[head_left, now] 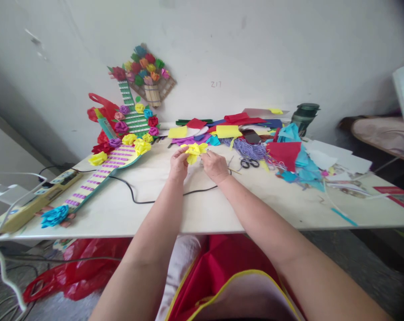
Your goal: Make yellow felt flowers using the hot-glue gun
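A yellow crepe-paper flower (195, 152) with spread petals is held up over the middle of the table. My left hand (179, 163) pinches its left side between thumb and fingers. At the flower's right edge, my right hand (216, 166) is closed, its fingertips on a petal; whether it also grips something small cannot be made out. Black-handled scissors (249, 163) lie just right of my right hand. Behind them is a bundle of purple yarn (246, 148).
A guitar-shaped craft piece (103, 171) with paper flowers lies at left, beside a power strip (51, 191). Coloured paper sheets (226, 131) are stacked at the back. A dark bottle (304, 118) stands back right, near blue paper scraps (308, 167). A black cable (135, 201) crosses the table.
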